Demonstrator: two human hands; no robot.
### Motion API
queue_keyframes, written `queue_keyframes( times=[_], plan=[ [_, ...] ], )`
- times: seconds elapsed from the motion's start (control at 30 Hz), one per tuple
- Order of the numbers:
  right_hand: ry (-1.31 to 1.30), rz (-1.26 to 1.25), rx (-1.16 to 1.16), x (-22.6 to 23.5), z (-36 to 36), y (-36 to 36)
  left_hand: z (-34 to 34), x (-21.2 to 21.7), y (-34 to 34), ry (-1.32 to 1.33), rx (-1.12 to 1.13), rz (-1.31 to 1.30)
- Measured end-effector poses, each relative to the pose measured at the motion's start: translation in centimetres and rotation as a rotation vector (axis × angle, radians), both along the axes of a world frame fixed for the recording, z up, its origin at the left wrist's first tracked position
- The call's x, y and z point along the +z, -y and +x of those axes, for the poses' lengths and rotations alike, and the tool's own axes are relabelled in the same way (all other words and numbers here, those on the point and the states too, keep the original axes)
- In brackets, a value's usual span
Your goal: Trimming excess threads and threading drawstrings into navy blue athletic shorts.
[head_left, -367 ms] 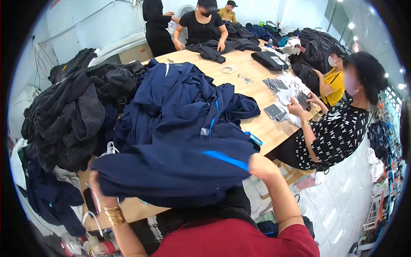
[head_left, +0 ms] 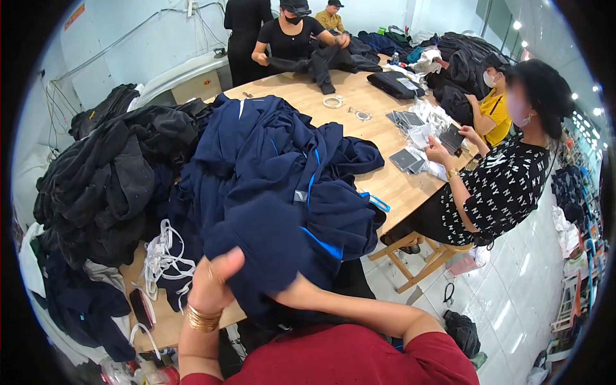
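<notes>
A navy garment (head_left: 256,240) with a bright blue stripe is lifted in front of me, its near part bunched up and slightly blurred. My left hand (head_left: 215,285), with gold bangles at the wrist, is closed on its left edge, thumb on top. From the right, my right hand (head_left: 295,294) reaches in to the garment's lower edge, and the cloth covers its fingers. The lifted part hangs over a large heap of navy garments (head_left: 244,141) on the table, so I cannot see where one piece ends.
Dark garments (head_left: 96,186) are piled at left, beside white cords (head_left: 167,256) and a phone (head_left: 141,307). On the wooden table (head_left: 346,122) lie tape rolls (head_left: 333,101), a blue-handled cutter (head_left: 375,202) and grey packets (head_left: 407,159). Co-workers handle items at the far and right sides. A wooden stool (head_left: 417,263) stands at right.
My hands have come closer together, the right moving left and down. The stretched cloth is now bunched between them. Across the table, a co-worker has lifted a dark garment.
</notes>
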State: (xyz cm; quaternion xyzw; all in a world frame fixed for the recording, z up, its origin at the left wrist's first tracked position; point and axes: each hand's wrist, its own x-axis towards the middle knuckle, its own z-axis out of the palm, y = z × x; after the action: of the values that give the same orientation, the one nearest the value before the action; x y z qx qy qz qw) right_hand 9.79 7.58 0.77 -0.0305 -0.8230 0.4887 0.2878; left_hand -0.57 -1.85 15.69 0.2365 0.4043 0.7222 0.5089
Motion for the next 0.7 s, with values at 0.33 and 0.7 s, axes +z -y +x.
queue_keyframes(
  times=[0.33,0.7],
  plan=[
    [-0.134,-0.116,-0.237,-2.0,4.8,-1.9,7.0,1.8,-5.6,-0.490,-0.851,0.113],
    [-0.271,-0.266,-0.464,-1.7,15.5,-6.7,13.7,2.4,-5.8,-0.410,-1.316,0.671]
  ],
)
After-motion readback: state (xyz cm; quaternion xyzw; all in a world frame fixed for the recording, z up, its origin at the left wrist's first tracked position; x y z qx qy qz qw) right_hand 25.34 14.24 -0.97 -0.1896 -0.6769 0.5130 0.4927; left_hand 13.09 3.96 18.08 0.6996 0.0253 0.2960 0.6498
